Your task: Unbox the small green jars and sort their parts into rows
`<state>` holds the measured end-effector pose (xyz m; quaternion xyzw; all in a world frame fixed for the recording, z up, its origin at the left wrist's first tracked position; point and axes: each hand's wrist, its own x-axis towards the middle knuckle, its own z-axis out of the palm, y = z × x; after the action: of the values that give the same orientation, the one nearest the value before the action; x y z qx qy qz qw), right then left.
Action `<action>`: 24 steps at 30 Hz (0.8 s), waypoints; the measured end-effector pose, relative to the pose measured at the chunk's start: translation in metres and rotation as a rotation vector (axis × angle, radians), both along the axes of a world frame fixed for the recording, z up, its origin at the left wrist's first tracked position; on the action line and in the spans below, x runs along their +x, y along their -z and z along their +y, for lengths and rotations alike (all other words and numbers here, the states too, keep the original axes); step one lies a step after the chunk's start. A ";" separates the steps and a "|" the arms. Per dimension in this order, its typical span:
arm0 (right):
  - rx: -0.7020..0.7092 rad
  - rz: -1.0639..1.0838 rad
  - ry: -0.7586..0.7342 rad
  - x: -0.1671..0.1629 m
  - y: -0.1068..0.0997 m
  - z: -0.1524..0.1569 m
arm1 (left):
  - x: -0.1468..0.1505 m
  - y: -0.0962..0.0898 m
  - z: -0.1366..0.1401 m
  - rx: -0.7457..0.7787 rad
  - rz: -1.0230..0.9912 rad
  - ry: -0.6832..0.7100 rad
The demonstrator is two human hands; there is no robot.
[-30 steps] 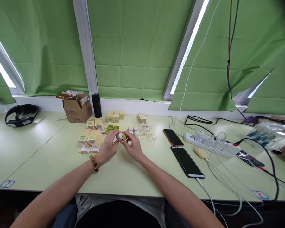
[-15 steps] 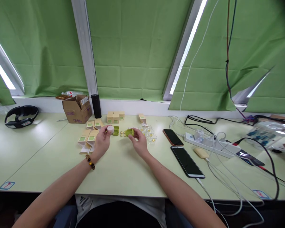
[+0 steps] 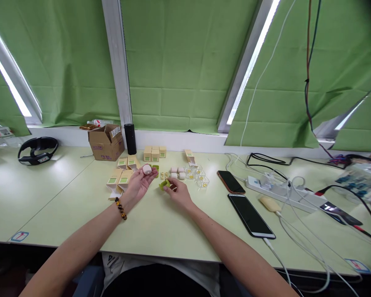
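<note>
My left hand [image 3: 138, 184] is turned palm up, and a small pinkish-white rounded case [image 3: 147, 169] rests on its fingers. My right hand [image 3: 179, 193] pinches a small green hollow cover [image 3: 164, 184], tilted just above the table. Another green piece [image 3: 155, 167] shows partly behind my left fingertips. Between the hands lie several tiny yellow pieces [image 3: 163, 175]. Several pinkish-white rounded cases [image 3: 177, 172] sit beyond my right hand, beside clear plastic holders [image 3: 200, 176] with yellow bits inside. Opened beige cartons [image 3: 123, 177] with green labels lie left of my left hand.
Closed beige boxes [image 3: 155, 154] and a black cylinder [image 3: 130, 139] stand at the back near a cardboard box [image 3: 106, 144]. Headphones [image 3: 38, 149] lie far left. Two phones [image 3: 250, 215], a power strip [image 3: 281, 193] and tangled cables occupy the right.
My left hand has turned palm up, with the rounded case now lying on its fingers. My right hand has lowered and tilted the green cover, uncovering the group of rounded cases. The view has shifted slightly.
</note>
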<state>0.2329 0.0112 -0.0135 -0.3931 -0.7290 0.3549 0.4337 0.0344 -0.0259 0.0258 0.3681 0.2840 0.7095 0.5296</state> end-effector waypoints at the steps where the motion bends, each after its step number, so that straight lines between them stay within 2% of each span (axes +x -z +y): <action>1: 0.004 -0.010 -0.010 0.000 -0.002 -0.003 | 0.000 0.000 0.000 0.000 0.001 0.000; 6: 0.001 -0.025 -0.079 -0.005 -0.006 -0.014 | -0.003 -0.002 0.001 0.037 0.097 -0.017; 11: 0.039 -0.066 -0.147 -0.007 -0.005 -0.022 | 0.004 -0.008 0.003 0.142 0.531 -0.246; 14: 0.101 -0.160 -0.150 -0.006 -0.008 -0.026 | 0.011 -0.011 0.004 0.248 0.784 -0.324; 19: 0.236 -0.238 -0.215 -0.002 -0.015 -0.032 | 0.019 -0.015 0.017 0.413 1.156 -0.372; 24: 0.287 -0.294 -0.269 -0.001 -0.019 -0.035 | 0.020 -0.014 0.041 0.445 1.302 -0.350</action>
<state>0.2315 -0.0242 0.0058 -0.2743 -0.8730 0.2411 0.3232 0.0544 0.0153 0.0394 0.7657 0.4462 0.4612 0.0425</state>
